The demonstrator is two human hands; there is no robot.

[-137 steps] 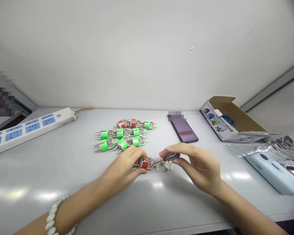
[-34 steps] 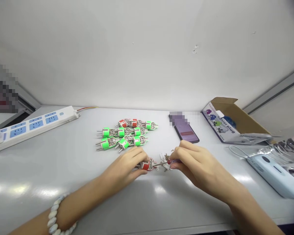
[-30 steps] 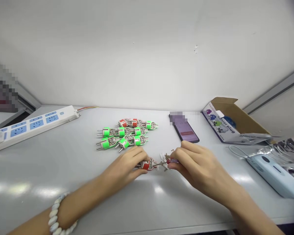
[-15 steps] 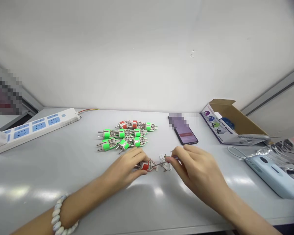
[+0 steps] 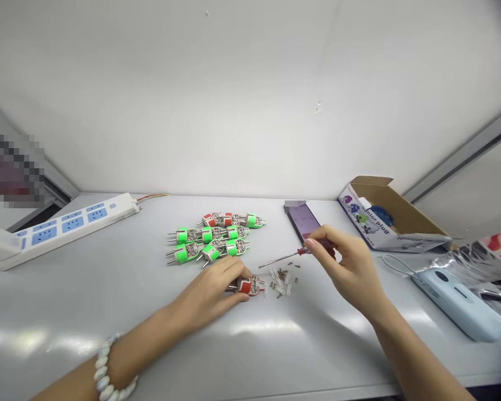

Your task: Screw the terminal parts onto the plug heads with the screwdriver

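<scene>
My left hand [image 5: 219, 287] pinches a red plug [image 5: 245, 284] against the table, its prongs to the left and its inner side up. My right hand [image 5: 344, 262] is closed on a screwdriver [image 5: 280, 259] with a red handle. The shaft points left, its tip above the table just beyond the red plug and apart from it. Right of that plug lie several small white strips [image 5: 279, 289] and a scatter of screws [image 5: 283, 274]. Behind my left hand, rows of open plugs [image 5: 211, 234] lie together, most with green bands and some with red.
A white power strip [image 5: 73, 225] with blue sockets lies at the left. At the back right are a phone [image 5: 304, 221] and an open cardboard box [image 5: 394, 245]. Farther right sit a light blue device [image 5: 459, 303] with a cable loop and a clear plastic bag [image 5: 470, 256].
My right hand has lifted the screwdriver up and away from the red plug, uncovering the screws and strips. The left hand keeps its hold on the plug. The camera view has shifted slightly.
</scene>
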